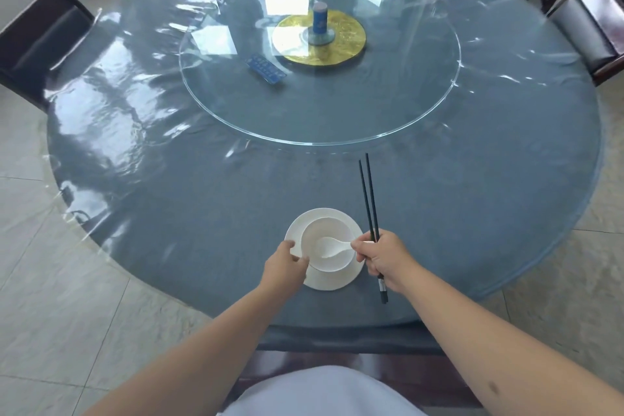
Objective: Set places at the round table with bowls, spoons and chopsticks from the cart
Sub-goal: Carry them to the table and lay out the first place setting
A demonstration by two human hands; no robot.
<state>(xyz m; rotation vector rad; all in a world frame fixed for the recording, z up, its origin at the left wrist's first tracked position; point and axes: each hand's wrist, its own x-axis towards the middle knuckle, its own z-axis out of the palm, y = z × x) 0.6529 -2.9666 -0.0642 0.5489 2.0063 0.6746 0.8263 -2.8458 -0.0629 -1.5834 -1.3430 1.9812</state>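
A white bowl stands on a white saucer near the front edge of the round table. A white spoon lies in the bowl, its handle pointing right. My left hand rests on the saucer's left rim beside the bowl, fingers curled against it. My right hand grips a pair of black chopsticks just right of the saucer, tips pointing away from me, and its fingertips pinch the spoon's handle. The cart is out of view.
A glass turntable sits mid-table with a gold mat, a blue cylinder and a blue flat packet. Dark chairs stand at the left and right. A chair back is right in front of me.
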